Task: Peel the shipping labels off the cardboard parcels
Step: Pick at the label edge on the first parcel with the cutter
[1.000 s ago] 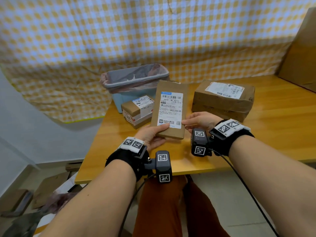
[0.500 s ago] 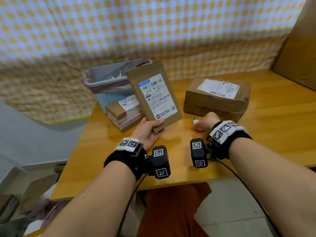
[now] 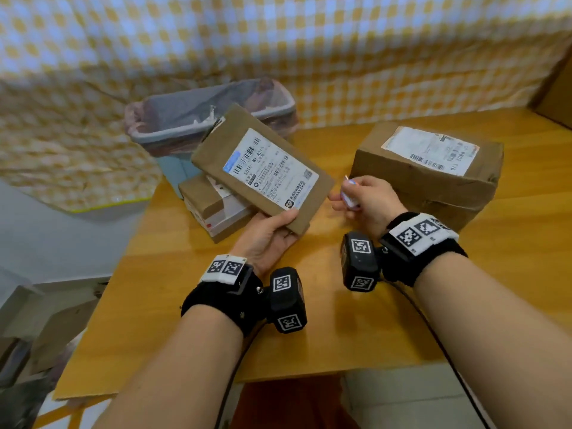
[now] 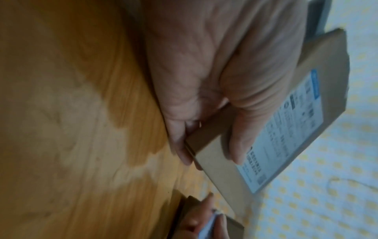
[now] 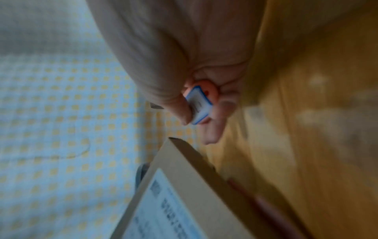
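My left hand (image 3: 272, 230) grips the near corner of a flat cardboard parcel (image 3: 216, 150) and holds it tilted above the table, its thumb (image 4: 239, 129) on the parcel's face (image 4: 214, 155). A white shipping label (image 3: 272, 174) lies flat across that parcel, with its corner (image 5: 163, 202) showing in the right wrist view. Just right of it, my right hand (image 3: 362, 199) pinches a small white and blue cutter (image 5: 199, 105), with a thin blade tip (image 3: 347, 178) sticking up. A large labelled parcel (image 3: 433, 181) sits at the right. A small labelled box (image 3: 213, 212) lies behind the held parcel.
A blue waste bin (image 3: 173, 131) lined with a pink bag stands at the table's far left corner. The wooden table (image 3: 356, 320) ends at a near edge by my lap. A checked cloth hangs behind. Cardboard (image 3: 557, 88) leans at the far right.
My left hand lifted the flat parcel off the table and turned it clockwise. My right hand let go of it, drew back and now holds the small cutter up beside it.
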